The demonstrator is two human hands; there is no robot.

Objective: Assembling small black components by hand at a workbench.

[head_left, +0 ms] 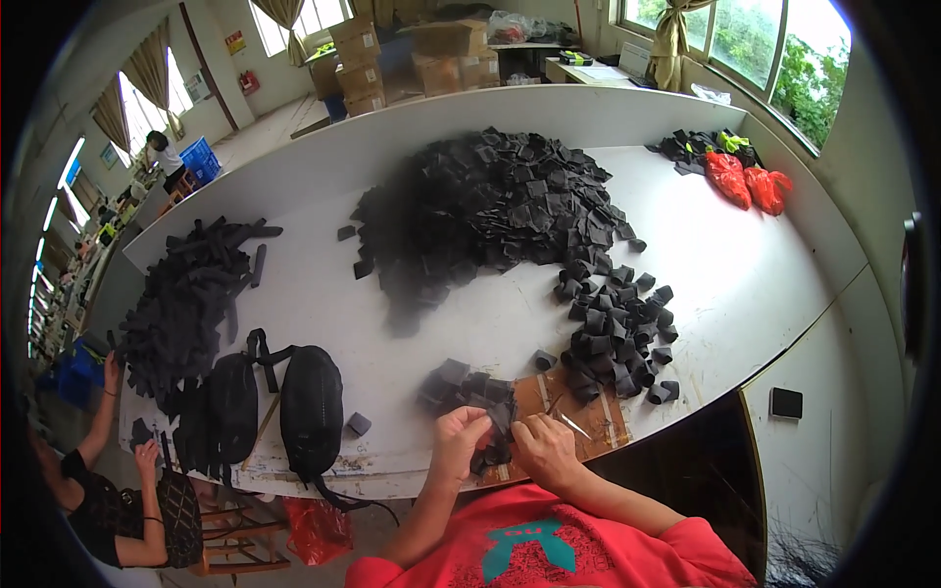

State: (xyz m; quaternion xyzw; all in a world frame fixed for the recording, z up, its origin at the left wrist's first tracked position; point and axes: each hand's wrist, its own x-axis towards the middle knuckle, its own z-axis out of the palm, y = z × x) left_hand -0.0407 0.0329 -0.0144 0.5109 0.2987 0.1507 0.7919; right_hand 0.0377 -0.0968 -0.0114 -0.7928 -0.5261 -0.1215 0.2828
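Observation:
Close in front of my red shirt, my left hand [459, 441] pinches a piece of black fabric [501, 423] at its left edge. My right hand [547, 451] has its fingers curled on the right side of that same piece. Beneath and beside it lies a brown cardboard sheet [606, 431], with a slim shiny metal tool [574, 425] on it, possibly scissors. A small heap of black fabric pieces [453, 377] sits just beyond my left hand. To the right, past the cardboard, spreads a pile of rolled black fabric loops [613, 333].
Flat black fabric squares [529, 196] form a large heap at the table's far middle. Black strips [186, 304] and two black pouches [312, 402] lie left. Red plastic bags [727, 179] rest far right. A co-worker's hands [145, 459] are at the left edge.

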